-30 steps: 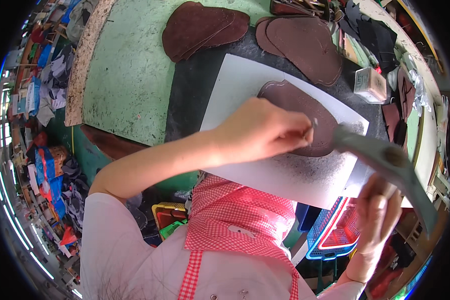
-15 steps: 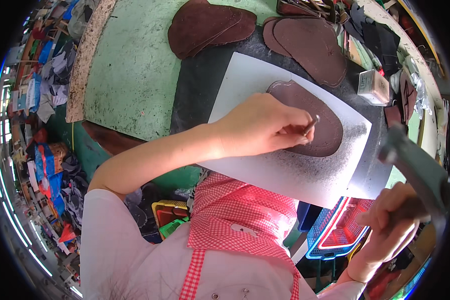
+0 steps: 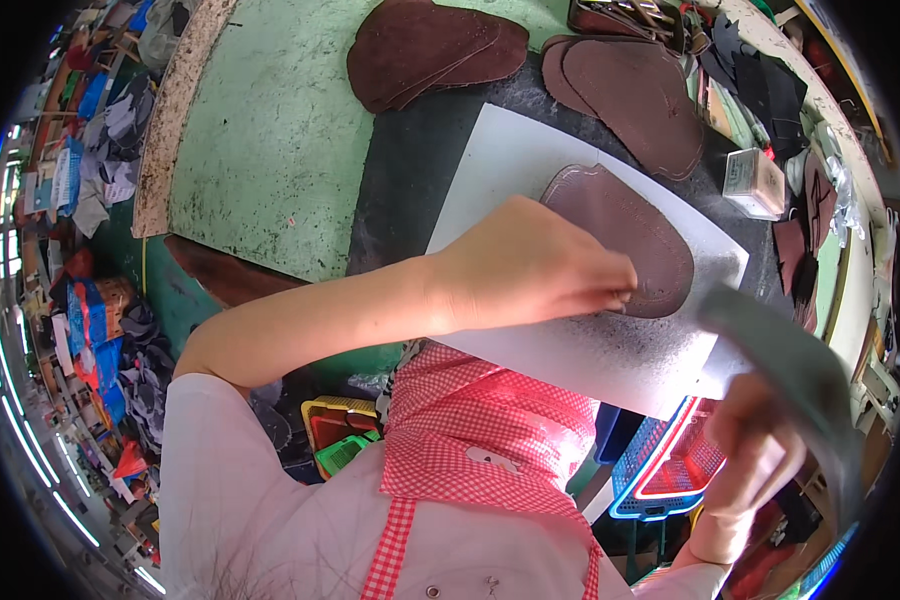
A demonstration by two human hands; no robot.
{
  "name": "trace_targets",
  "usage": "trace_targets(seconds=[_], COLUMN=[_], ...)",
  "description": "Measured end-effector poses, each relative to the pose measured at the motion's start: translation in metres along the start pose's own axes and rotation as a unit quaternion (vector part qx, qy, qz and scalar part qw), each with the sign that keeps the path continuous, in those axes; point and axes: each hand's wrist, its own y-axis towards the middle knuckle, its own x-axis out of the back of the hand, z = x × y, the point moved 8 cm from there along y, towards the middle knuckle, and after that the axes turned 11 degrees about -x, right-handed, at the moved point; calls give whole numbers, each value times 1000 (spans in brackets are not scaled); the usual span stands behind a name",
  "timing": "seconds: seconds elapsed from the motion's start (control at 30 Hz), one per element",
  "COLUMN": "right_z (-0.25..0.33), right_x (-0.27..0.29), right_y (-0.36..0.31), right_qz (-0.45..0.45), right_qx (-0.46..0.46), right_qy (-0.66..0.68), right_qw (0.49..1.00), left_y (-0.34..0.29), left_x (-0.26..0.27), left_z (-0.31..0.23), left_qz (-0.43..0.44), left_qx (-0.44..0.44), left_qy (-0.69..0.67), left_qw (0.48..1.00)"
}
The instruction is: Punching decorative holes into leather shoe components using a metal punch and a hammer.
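Note:
My left hand point(image 3: 535, 265) is closed over the lower edge of a dark brown leather piece point(image 3: 635, 225) with rounded ends and a line along its border. Its fingers pinch a thin metal punch, almost wholly hidden now; the earlier frame shows its shiny end. Under the leather lies a white board point(image 3: 480, 190), speckled with dark marks near the leather. At the right, my right hand point(image 3: 755, 450) grips a grey metal hammer point(image 3: 785, 345), smeared by motion. The hammer's head hangs right of the leather, apart from the left hand.
Brown leather pieces lie in two stacks, one point(image 3: 425, 55) at the far middle and another point(image 3: 635, 95) right of it. A small clear box point(image 3: 753, 183) stands beside the board on a black mat point(image 3: 395, 195). Blue and red baskets point(image 3: 660, 470) are below the table edge.
My right hand has swung the hammer leftward, bringing its head nearer the leather. The left hand has turned slightly, so the punch's end no longer shows. The view has shifted a little.

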Motion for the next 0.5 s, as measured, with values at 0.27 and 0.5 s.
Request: trace_targets(seconds=[0.27, 0.5], right_z=[-16, -11], right_x=[15, -6], right_y=[4, 6], right_qz=[163, -48], right_qx=[155, -69], right_qy=[303, 75], right_qw=[926, 994], left_y=[-5, -13], left_x=[1, 3], left_z=[21, 18], left_qz=[-26, 13], left_qx=[84, 65], left_qy=[-166, -91], left_qw=[982, 994])
